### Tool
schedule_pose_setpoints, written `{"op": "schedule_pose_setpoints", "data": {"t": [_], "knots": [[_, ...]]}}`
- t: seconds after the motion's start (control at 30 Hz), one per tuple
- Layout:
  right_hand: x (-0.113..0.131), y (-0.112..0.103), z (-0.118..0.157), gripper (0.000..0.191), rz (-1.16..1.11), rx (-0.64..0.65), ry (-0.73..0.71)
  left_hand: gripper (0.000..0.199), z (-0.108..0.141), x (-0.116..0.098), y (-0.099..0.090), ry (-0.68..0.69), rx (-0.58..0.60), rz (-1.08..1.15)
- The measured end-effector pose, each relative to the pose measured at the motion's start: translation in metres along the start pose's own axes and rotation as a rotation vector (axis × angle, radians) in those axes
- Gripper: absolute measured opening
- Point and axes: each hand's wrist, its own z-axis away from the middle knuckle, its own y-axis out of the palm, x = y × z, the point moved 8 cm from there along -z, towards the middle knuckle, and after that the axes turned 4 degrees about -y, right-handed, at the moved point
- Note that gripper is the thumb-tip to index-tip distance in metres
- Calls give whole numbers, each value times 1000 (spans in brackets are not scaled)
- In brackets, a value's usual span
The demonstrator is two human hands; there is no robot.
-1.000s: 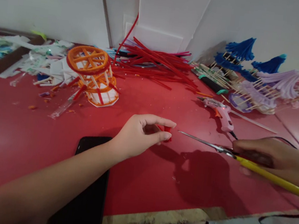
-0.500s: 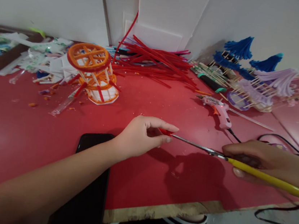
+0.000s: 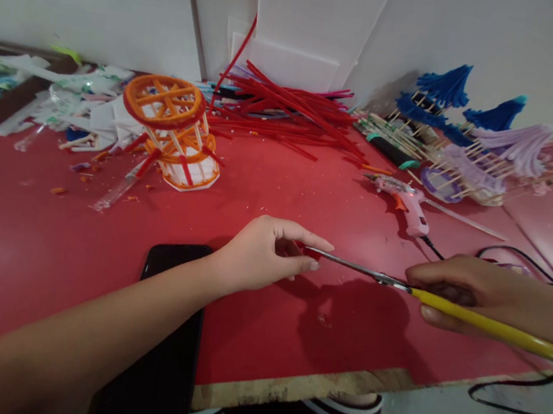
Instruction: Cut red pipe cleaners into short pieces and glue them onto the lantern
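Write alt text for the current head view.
A left hand pinches a small red piece near the tips of yellow-handled scissors in the right hand, over a red table. Farther back are an orange frame and pink glue gun.

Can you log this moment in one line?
left hand: holding red piece | right hand: holding yellow-handled scissors | blades: at red piece | glue gun: on table

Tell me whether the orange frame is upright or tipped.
Upright: the orange frame stands with its white base on the red table, spoked ring on top.
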Motion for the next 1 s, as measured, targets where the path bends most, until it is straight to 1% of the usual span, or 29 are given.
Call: {"op": "schedule_pose_setpoints", "data": {"t": [0.17, 0.3, 0.43, 0.53, 0.63, 0.73, 0.83, 1.0], "knots": [[-6, 1, 0, 48, 29, -10, 8, 33, 0, 1, 2, -19, 24, 10], [-10, 5, 0, 45, 10, 11, 3, 32, 0, 1, 4, -32, 38, 6], [-12, 6, 1, 41, 11, -3, -5, 32, 1, 2, 6, -41, 63, -1], [-10, 6, 1, 39, 42, -20, -14, 32, 1, 1, 6, -35, 65, -9], [-6, 4, -1, 42, 96, -43, -7, 32, 2, 0, 6, -29, 67, -13], [-2, 3, -3, 43, 105, -58, 6, 32, 2, 0, 6, -33, 67, -23], [-1, 3, -4, 38, 99, -69, -13, 32, 2, 0, 5, -39, 59, -37], [-6, 3, -4, 32, 91, -82, -37, 36, 2, 2, 6, -58, 76, 17]]}}
